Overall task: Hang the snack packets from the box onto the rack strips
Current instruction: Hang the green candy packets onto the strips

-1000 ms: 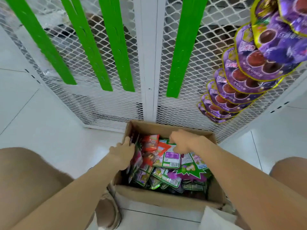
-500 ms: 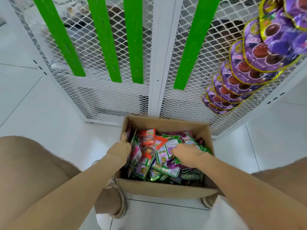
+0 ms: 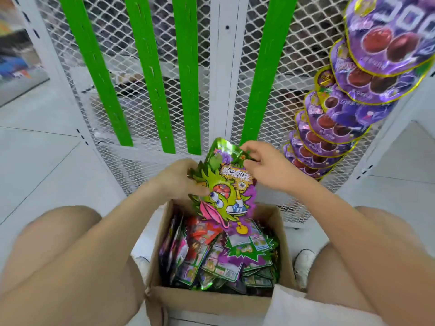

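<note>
On a white tiled floor [image 3: 47, 165] before a white mesh rack [image 3: 219, 67] with green strips [image 3: 186, 74], both the left hand [image 3: 181, 180] and right hand [image 3: 266, 165] grip one green packet [image 3: 226, 184] above the open box [image 3: 211, 300].

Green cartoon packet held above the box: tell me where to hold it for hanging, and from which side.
Pinch the green cartoon packet at its top edge, coming from the right, as the right hand does. The pouch is flat and upright, facing the camera. The left hand steadies its left edge. The nearest green strip hangs just behind.
</note>
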`<state>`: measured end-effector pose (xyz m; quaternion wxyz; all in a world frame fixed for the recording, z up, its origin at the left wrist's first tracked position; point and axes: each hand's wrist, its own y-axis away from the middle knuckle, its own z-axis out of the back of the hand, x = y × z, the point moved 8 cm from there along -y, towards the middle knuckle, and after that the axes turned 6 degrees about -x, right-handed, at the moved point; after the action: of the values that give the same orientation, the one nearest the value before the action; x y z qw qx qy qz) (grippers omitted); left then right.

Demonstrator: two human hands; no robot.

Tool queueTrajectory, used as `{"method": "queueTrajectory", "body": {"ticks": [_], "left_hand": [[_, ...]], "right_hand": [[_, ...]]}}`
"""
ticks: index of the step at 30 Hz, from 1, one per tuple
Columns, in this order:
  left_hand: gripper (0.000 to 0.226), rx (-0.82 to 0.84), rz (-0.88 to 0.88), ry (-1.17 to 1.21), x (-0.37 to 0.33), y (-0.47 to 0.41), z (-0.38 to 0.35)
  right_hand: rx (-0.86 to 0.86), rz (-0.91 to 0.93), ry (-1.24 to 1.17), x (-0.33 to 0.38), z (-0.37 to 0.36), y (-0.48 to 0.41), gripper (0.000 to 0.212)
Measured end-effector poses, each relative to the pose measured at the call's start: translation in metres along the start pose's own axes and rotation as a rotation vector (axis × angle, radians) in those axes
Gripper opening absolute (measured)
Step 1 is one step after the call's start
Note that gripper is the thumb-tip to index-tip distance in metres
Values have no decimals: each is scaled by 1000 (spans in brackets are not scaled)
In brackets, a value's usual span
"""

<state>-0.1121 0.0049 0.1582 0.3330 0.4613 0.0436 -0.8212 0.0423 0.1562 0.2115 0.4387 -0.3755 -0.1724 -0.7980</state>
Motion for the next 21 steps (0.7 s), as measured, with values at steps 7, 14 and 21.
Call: {"method": "queueTrajectory", "body": {"ticks": [7, 14, 21], "left_hand": [[45, -116, -9, 100, -42, -10, 53], [22, 73, -440, -170, -113, -13, 31], [34, -288, -583, -107, -139, -23, 34]], "right_hand": [[-147, -215, -290, -14, 26, 19, 17], [-155, 208, 320, 31, 29, 10, 76], [137, 93, 90, 10, 18, -18, 28]]}}
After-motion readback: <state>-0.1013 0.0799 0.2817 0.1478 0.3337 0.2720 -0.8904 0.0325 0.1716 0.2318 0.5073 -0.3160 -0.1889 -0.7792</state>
